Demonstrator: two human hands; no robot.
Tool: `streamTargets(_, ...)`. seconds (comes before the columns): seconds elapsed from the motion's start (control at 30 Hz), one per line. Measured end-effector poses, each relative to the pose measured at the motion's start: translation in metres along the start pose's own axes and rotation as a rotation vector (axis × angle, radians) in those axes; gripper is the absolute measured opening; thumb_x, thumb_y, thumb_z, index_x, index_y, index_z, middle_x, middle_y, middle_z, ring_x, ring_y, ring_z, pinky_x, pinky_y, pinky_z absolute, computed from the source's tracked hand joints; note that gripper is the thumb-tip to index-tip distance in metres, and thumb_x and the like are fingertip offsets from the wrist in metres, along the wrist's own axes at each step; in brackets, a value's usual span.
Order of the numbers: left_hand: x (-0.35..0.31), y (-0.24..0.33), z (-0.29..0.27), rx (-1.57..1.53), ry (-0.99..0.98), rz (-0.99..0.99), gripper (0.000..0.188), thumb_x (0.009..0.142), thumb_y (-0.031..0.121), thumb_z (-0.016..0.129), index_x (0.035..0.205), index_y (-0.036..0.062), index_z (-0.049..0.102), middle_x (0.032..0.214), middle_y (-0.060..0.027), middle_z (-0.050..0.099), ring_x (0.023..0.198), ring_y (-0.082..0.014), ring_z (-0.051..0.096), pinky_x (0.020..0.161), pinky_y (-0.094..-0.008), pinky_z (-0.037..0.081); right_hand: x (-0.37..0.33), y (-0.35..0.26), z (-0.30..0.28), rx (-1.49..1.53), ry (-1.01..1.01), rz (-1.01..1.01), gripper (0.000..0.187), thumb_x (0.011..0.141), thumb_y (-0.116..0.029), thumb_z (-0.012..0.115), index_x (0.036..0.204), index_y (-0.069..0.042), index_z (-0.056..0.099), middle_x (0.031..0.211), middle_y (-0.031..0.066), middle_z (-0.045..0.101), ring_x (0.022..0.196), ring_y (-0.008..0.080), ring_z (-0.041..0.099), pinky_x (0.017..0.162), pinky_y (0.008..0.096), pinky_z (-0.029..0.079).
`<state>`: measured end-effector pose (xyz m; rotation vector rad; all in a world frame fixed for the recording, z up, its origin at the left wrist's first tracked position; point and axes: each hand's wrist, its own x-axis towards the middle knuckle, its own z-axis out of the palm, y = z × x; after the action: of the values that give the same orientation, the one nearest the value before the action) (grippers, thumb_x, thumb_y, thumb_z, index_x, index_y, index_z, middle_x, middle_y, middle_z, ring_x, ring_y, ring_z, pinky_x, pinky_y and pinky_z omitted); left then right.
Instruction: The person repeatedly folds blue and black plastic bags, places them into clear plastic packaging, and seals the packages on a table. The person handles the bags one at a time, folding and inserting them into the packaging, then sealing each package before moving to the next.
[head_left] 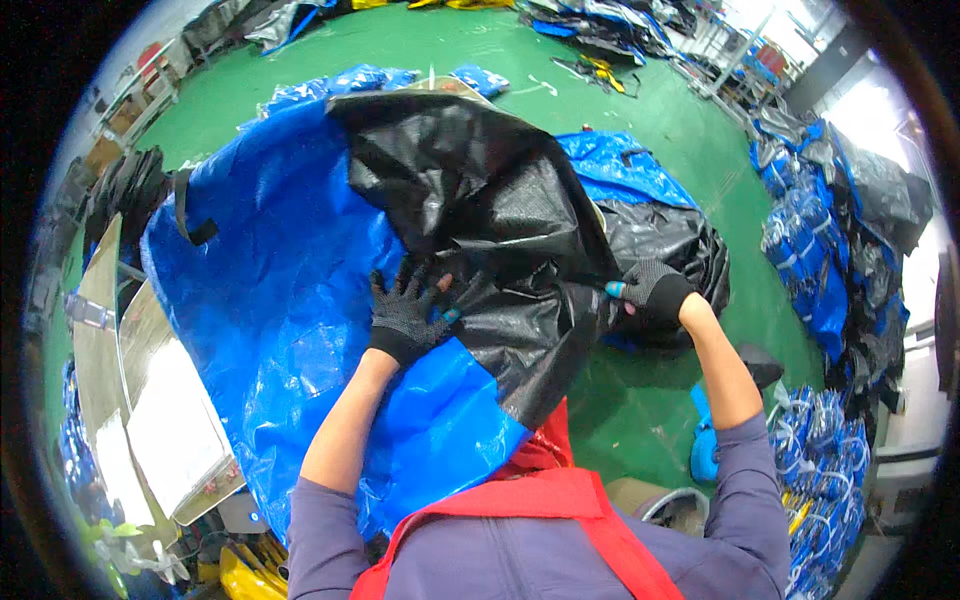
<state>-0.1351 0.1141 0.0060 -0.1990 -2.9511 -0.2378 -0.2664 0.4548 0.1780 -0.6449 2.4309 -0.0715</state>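
Observation:
A large tarpaulin bag, blue (290, 270) on the left and black (460, 170) on the right, is spread in front of me. Both my hands wear dark gloves with grey dots and some bare fingertips. My left hand (405, 315) lies spread near the seam between blue and black, pressing on the sheet. At the right edge of the black part, my right hand (652, 290) is closed, pinching the black tarpaulin between thumb and fingers. A black strap (190, 212) sits on the blue side. Most of the table beneath is hidden by the sheet.
Another blue and black bundle (665, 225) lies beyond my right hand. Tied blue stacks (815, 480) and piled tarpaulins (810, 240) line the right side. A pale metal tabletop (175, 400) shows at left. Behind my right elbow stands a round bin (680, 508). The floor (520, 70) is green.

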Motion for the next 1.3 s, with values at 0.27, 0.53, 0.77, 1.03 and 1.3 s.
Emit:
streamTargets(0.27,-0.07,0.017,-0.063,-0.196,-0.112,0.009,0.051,0.085,0.047,0.053,0.128,0.0198,0.054,0.139,-0.0125,0.046,0.13,-0.042,0.036,0.109,-0.0606,0.019,0.087,-0.18,-0.032,-0.476,0.464,-0.951,0.063,0.079,-0.047,0.063,0.132,-0.016,0.05,0.123,0.0204,0.057,0.113,0.0369,0.055,0.095,0.0461,0.045)
streamTargets(0.53,-0.405,0.013,-0.101,-0.64,0.419,-1.505,0.077,0.082,0.039,0.067,0.136,-0.0011,0.03,0.126,-0.0248,0.047,0.115,-0.0335,0.048,0.099,-0.0375,0.039,0.23,-0.106,0.015,-0.309,0.209,-0.661,0.089,0.082,-0.073,0.043,0.148,-0.015,0.027,0.15,0.0201,0.027,0.14,0.0387,0.023,0.114,0.0445,0.021)
streamTargets(0.77,-0.476,-0.013,-0.147,-1.104,0.295,-1.495,0.028,0.089,0.03,0.064,0.087,0.0016,0.063,0.077,-0.0047,0.061,0.063,-0.0133,0.053,0.059,-0.0304,0.046,0.201,-0.081,0.001,-0.466,0.195,-0.405,0.084,0.087,-0.07,0.036,0.148,-0.013,0.026,0.149,0.0232,0.028,0.137,0.039,0.029,0.113,0.0426,0.024)
streamTargets(1.03,-0.458,0.059,-0.148,-1.064,0.72,-1.478,0.052,0.091,0.039,0.061,0.127,0.0026,0.051,0.112,-0.0085,0.059,0.094,-0.0174,0.055,0.085,-0.0327,0.046,0.23,-0.062,0.017,-0.296,0.136,-0.352,0.089,0.083,-0.074,0.039,0.15,-0.019,0.018,0.142,0.022,0.041,0.128,0.0423,0.042,0.107,0.0444,0.033)
streamTargets(1.3,-0.478,0.091,-0.156,-0.227,0.677,-1.49,0.042,0.09,0.038,0.062,0.088,-0.004,0.065,0.069,-0.007,0.062,0.062,-0.0167,0.053,0.066,-0.0325,0.046,0.233,-0.056,0.01,-0.425,0.124,-0.363,0.071,0.092,-0.055,0.044,0.146,-0.013,0.03,0.151,0.0192,0.028,0.137,0.0371,0.029,0.111,0.041,0.025)
